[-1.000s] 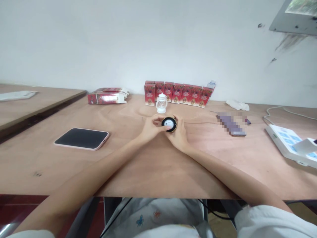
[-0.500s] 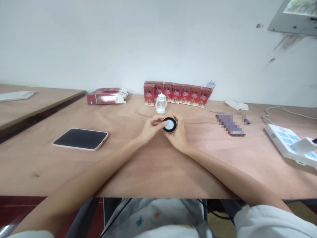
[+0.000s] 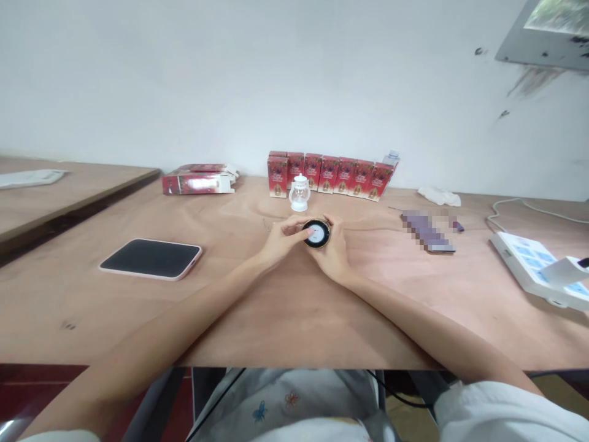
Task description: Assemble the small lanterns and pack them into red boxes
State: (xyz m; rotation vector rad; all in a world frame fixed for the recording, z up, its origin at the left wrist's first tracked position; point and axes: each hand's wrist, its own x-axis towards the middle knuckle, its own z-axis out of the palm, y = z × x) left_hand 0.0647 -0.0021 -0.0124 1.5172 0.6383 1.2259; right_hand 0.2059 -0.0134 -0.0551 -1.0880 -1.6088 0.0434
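Between my two hands is a small round object, black-rimmed with a pale disc in its middle and a thin gold-coloured edge; its kind is not plain. My left hand grips it from the left, thumb pressed on the pale disc. On the other side my right hand wraps around its right edge and underside, fingers partly hidden behind it. Just beyond the hands a small white lantern with a clear globe stands upright on the wooden table.
Several red boxes stand in a row by the wall, a bottle behind them. More red boxes lie left. A phone lies near my left forearm. Right are a blurred phone, tissue and white power strip.
Almost nothing differs. Both hands keep their hold on the round object, and the view has shifted very slightly.
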